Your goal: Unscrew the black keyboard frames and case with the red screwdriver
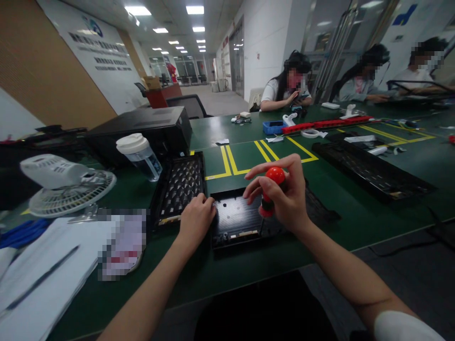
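Room: open office hall, ceiling light panels, wood-toned wall on the left, glass doors at far right.
Surface: green table [355,208] with yellow tape lines [249,158].
Screwdriver: red-handled screwdriver [270,189], upright, round red top showing above the fist, tip down on the black panel.
Right hand: right hand [284,196] wrapped around the screwdriver handle, fingers clenched on it, index finger stretched over the top.
Black panel: flat black panel [236,218] lies near the front table edge, straight ahead of the person, under both hands.
Left hand: left hand [196,219] curled into a loose fist, pressing on the panel's left edge, holding nothing else.
Tray: black gridded tray [181,184] just left of the panel, touching or nearly so, cannot tell.
Bottle: clear bottle with white lid [140,154] behind the tray.
Fan: small white fan [66,184] lying at far left.
Papers: white sheets with a pen [39,279] at lower left.
Black box: big black box [142,130] behind the bottle.
Long tray: second black tray [373,170] to the right, well apart.
Others: three seated people [287,87] across the table; blue bin [273,127] and red strip [327,124] near them.
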Available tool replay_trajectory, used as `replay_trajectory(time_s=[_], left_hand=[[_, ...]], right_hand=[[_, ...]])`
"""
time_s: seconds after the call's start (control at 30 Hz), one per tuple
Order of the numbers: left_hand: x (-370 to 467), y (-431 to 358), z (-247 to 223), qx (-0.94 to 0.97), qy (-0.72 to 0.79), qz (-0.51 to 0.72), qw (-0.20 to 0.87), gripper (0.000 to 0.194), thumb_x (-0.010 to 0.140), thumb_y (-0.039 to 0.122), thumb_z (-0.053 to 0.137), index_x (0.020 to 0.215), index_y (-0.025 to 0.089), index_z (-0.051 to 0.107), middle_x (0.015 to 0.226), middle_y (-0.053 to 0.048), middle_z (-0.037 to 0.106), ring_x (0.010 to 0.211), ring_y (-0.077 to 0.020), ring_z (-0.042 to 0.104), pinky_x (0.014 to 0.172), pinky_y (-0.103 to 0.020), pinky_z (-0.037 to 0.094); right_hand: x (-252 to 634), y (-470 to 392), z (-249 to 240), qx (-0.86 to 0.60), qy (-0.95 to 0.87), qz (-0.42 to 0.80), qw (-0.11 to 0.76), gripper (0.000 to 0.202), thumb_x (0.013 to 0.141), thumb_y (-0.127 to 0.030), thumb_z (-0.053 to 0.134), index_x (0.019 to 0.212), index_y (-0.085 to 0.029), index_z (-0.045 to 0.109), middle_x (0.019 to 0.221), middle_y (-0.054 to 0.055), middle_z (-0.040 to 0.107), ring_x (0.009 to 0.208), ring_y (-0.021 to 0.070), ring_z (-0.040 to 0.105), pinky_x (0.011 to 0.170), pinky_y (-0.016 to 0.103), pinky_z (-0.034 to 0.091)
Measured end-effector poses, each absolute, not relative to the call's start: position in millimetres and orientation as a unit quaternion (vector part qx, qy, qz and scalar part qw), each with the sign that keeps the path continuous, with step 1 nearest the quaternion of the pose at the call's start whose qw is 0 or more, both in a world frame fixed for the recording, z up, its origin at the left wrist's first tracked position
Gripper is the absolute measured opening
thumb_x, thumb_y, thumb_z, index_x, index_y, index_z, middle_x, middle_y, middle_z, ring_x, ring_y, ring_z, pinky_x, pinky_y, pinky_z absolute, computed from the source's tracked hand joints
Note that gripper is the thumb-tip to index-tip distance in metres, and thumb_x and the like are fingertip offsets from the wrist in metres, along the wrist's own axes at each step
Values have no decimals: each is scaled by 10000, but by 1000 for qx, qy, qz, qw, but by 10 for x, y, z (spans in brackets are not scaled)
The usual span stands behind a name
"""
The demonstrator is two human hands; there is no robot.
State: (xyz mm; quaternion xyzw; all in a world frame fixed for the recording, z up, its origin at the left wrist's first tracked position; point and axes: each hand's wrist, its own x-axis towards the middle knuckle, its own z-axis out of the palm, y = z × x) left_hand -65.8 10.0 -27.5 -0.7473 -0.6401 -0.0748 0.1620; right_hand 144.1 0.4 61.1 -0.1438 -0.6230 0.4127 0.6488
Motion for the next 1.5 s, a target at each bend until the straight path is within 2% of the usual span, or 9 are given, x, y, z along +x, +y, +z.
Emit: replay_trajectory(time_s=[0.17,0.23,0.33,0.47,0.7,0.8,0.97,1.13,1.5], left_hand=[[-658,98,-274,-748,-640,-75,159,209,919,260,482,1008,195,659,938,-66,571,865,-219,594,693,-303,457],[-663,101,-281,-748,-640,-75,160,210,920,257,480,1009,194,659,940,-68,572,870,-218,593,705,-302,460],[-665,103,-281,-747,-641,-74,158,209,921,256,478,1001,192,660,933,-69,574,869,-218,594,703,-300,460],[-658,99,-265,-748,-639,-75,162,207,921,260,481,996,191,661,929,-67,578,864,-220,597,689,-301,455],[-650,96,-264,-747,-642,-75,157,206,918,258,481,1001,197,660,935,-64,576,849,-220,592,655,-300,440],[-650,101,-269,-747,-642,-76,157,212,919,253,474,1004,198,660,934,-66,573,853,-222,590,668,-305,445],[-654,102,-263,-747,-642,-73,157,218,919,252,470,1010,192,658,934,-71,572,862,-225,592,685,-310,453],[-644,87,-238,-746,-644,-67,156,222,925,258,462,1002,192,660,937,-72,577,867,-222,594,684,-301,451],[-652,96,-258,-745,-646,-69,150,222,923,242,459,1004,190,659,941,-74,578,877,-219,592,691,-301,451]], right_hand=[[1424,-22,600,-179,-592,414,668,223,858,-269,628,910,-257,411,630,-101,540,329,37,446,289,141,335],[1426,-23,572,-162,-573,444,669,173,902,-379,539,996,-251,471,633,-80,524,349,51,443,288,157,334],[1441,-23,530,-154,-562,477,658,335,939,-444,405,1133,-211,550,689,-29,547,404,70,473,313,190,368],[1470,-13,491,-160,-577,471,648,255,947,-406,439,1047,-215,575,717,-24,546,456,71,508,356,188,374],[1479,30,552,-156,-625,381,663,152,864,-274,621,944,-218,504,969,8,618,808,131,666,729,323,573],[1449,18,609,-144,-619,412,653,235,860,-207,620,909,-241,393,987,-5,661,650,107,678,561,284,587],[1435,-12,616,-196,-600,398,666,328,802,-192,694,903,-257,388,688,-95,600,351,44,475,315,160,379],[1459,-15,558,-172,-586,453,650,314,922,-427,452,1114,-202,556,701,-31,556,430,69,488,362,203,379],[1511,-7,508,-134,-599,475,630,183,951,-335,462,1045,-222,570,780,-15,555,543,83,540,478,233,427]])
